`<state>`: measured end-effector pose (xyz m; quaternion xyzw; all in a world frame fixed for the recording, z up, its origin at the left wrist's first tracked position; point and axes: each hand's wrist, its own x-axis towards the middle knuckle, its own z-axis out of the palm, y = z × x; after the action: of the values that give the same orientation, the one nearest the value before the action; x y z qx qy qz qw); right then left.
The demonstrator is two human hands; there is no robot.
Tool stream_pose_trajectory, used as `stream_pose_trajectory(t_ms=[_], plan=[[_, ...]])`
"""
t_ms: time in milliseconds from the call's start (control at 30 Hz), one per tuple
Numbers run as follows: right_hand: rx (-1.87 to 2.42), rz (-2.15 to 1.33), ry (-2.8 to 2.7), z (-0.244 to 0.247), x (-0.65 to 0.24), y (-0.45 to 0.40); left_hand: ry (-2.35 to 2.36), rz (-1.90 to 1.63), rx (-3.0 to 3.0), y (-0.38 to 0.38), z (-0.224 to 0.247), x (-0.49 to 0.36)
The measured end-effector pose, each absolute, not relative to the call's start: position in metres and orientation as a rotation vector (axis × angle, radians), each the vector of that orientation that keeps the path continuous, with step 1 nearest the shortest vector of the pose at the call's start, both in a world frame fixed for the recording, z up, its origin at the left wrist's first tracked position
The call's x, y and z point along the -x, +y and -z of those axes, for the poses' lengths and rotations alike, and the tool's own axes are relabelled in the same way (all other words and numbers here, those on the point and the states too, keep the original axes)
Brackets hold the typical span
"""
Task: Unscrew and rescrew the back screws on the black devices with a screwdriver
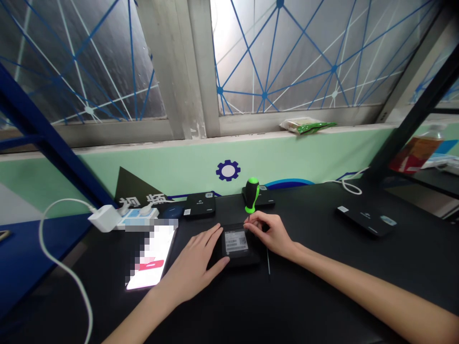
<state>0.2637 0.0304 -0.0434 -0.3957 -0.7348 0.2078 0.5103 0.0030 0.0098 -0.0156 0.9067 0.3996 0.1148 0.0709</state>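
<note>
A black box with a white printed label (235,241) lies label side up on the black table in front of me. My left hand (195,260) rests against its left side, fingers stretched out and the thumb apart near the lower left corner. A screwdriver with a black and green handle (252,195) stands nearly upright over the box's far right corner. The fingertips of my right hand (270,231) pinch it low, around the shaft below the handle; its tip is hidden by them. A thin metal rod (268,263) lies just right of the box.
Similar black boxes lie at the back left (199,205), behind the screwdriver (267,197) and at the right (366,220). A lit tablet (154,255) is left of my left hand. Beyond it are a power strip (138,217) and a white charger (104,218) with its cable.
</note>
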Motion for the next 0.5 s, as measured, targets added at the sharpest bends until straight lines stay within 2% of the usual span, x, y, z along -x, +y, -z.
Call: stream_pose_trajectory(t_ms=[500], plan=[[0.918, -0.55, -1.773, 0.0435, -0.2636, 0.0295, 1.219, -0.312, -2.724, 0.0094, 0.0149, -0.0034]])
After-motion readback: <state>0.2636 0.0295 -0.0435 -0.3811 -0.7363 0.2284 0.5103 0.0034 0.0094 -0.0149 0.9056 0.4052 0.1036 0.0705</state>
